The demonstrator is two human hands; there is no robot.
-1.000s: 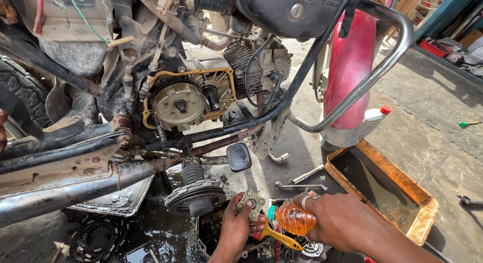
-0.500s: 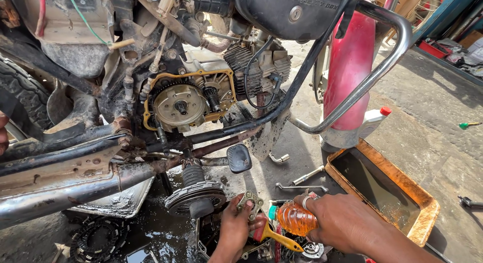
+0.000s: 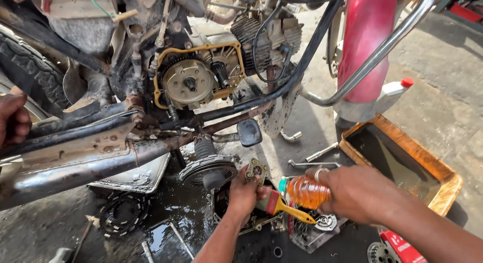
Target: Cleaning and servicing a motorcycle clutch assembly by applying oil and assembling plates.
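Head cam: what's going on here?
A person works on the oily ground beside a motorcycle with its engine side cover off. The left hand holds a small metal part and a yellow-handled brush. The right hand holds a small bottle of orange liquid tipped sideways toward them. An orange tray of dark liquid sits to the right, wrenches nearby. Another person's hand rests at the left edge.

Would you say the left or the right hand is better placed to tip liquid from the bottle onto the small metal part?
Probably the right hand: it holds the orange bottle, neck toward the small metal part, which the left hand holds with a brush.
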